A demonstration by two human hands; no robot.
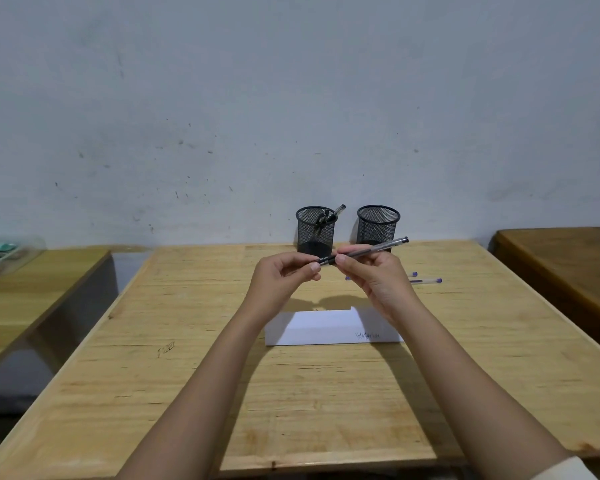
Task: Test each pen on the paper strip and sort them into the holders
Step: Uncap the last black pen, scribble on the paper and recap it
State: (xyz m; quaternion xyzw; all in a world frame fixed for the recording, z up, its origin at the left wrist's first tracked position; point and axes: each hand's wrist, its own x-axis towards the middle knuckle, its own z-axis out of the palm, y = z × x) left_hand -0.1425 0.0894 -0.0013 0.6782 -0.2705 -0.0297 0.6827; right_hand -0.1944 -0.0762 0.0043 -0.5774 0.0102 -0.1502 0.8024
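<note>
I hold one pen (364, 250) level above the desk (187, 358), both hands raised in front of the holders so the cap end sits between them; my judgement is that I am at the cap, pulling it off or pushing it on, and I cannot tell which. My left hand (284, 277) pinches the dark cap end, fingers (314, 267) narrowed on it. My right hand (371, 273) is closed round the barrel, whose tail points to 2 o'clock.

The paper strip (329, 327) lies directly below at 6 o'clock, within reach for testing, and bears scribbles near its right end. Two pens (426, 280) wait on the desk at 3 o'clock, partly behind my right hand. The left holder (315, 233) at 12 o'clock contains pens; the right holder (377, 225) appears empty.
</note>
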